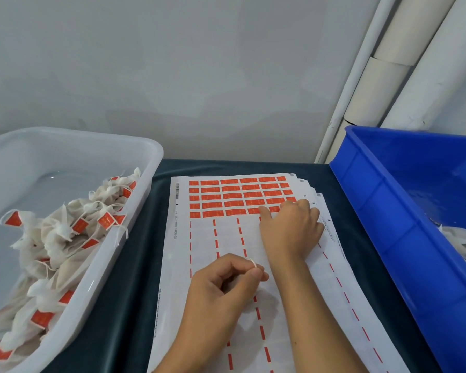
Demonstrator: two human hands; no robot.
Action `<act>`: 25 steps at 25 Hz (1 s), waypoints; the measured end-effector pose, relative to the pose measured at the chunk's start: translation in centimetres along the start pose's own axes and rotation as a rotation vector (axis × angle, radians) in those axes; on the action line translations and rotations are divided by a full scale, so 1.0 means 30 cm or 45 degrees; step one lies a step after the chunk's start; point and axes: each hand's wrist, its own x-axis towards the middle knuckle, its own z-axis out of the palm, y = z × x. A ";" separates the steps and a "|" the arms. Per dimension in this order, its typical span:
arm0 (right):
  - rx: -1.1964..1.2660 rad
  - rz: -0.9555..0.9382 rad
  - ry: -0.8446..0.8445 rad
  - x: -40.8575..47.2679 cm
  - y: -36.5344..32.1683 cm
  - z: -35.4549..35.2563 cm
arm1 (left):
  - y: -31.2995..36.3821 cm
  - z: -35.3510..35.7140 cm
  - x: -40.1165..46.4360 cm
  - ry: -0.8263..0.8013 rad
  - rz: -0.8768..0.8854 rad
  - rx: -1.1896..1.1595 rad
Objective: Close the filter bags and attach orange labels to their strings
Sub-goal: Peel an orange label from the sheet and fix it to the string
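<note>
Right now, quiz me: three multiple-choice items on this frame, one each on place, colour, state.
1. Where are the labelled bags?
A. white tub
B. blue bin
C. on the label sheet

2. What colour is the bin on the right?
A. green
B. blue
C. grey

3. What is the left hand doing?
A. lying flat and open
B. pinching a white string
C. gripping the tub

Key: 1 A, they are heaped in the white tub; 2 B, its walls are blue; 3 B, the string sticks up between its fingertips.
</note>
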 end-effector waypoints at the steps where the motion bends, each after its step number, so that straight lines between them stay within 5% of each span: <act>1: -0.008 -0.005 0.001 -0.007 0.000 0.006 | 0.003 -0.002 -0.001 -0.004 0.004 -0.013; 25: 0.058 0.065 -0.054 -0.019 0.027 -0.043 | 0.018 0.015 0.000 0.187 -0.164 -0.169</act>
